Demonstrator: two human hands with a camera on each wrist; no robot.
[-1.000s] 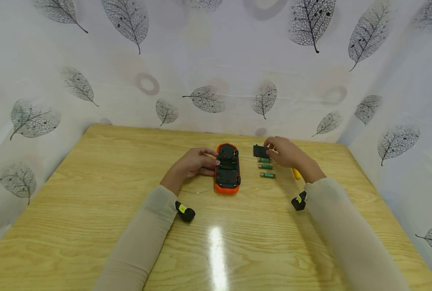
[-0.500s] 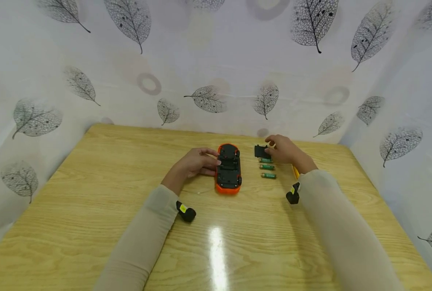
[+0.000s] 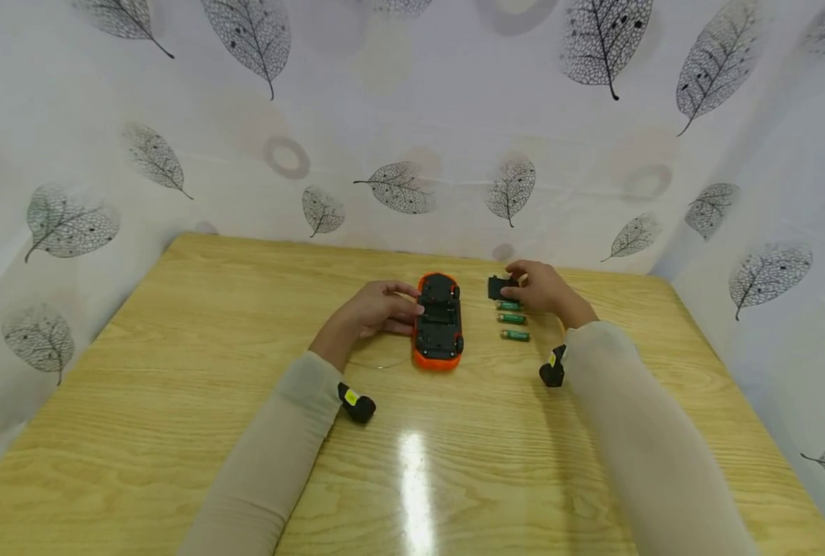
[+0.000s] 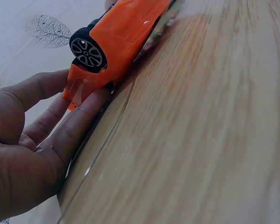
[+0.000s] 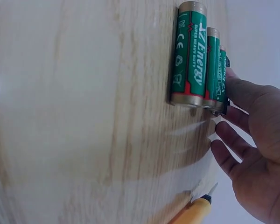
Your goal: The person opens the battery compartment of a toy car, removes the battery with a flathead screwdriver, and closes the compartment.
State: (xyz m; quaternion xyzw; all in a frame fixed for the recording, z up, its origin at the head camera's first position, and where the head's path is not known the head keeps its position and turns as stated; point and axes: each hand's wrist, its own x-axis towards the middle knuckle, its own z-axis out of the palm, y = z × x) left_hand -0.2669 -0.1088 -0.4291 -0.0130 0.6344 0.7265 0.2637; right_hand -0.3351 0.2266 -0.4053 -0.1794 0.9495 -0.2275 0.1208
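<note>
— Fingers [image 4: 79, 126] of our left hand [image 3: 374, 310] are lying almost straight against the left flank of the orange toy car [image 3: 438, 320]; we are pressing it, not wrapping it. In the left wrist view they are touching the orange body just below a wheel [image 4: 87, 52].

— And the car itself: how are we seeing it lie?

— Belly up on the wooden table [image 3: 176, 371], black underside facing us, near the middle of the far half. Its long axis is running near to far, one end pointing at us, the other at the leaf-print curtain [image 3: 398, 116]. Which end is the nose we cannot tell.

— Our right hand [image 3: 541, 287]?

— We are pinching a small black cover [image 3: 497, 288] between thumb and fingertips, right of the car's far end, fingers curled onto it. Whether it is lifted off the table we cannot tell.

— The batteries?

— Three green batteries [image 3: 512, 318] are lying in a row just near of that cover, each with its long axis running left to right, side by side and close together, apart from the car. In the right wrist view the batteries [image 5: 196, 60] are sitting just beside our fingertips, and a yellow-handled tool [image 5: 196, 211] is lying under the palm.
</note>
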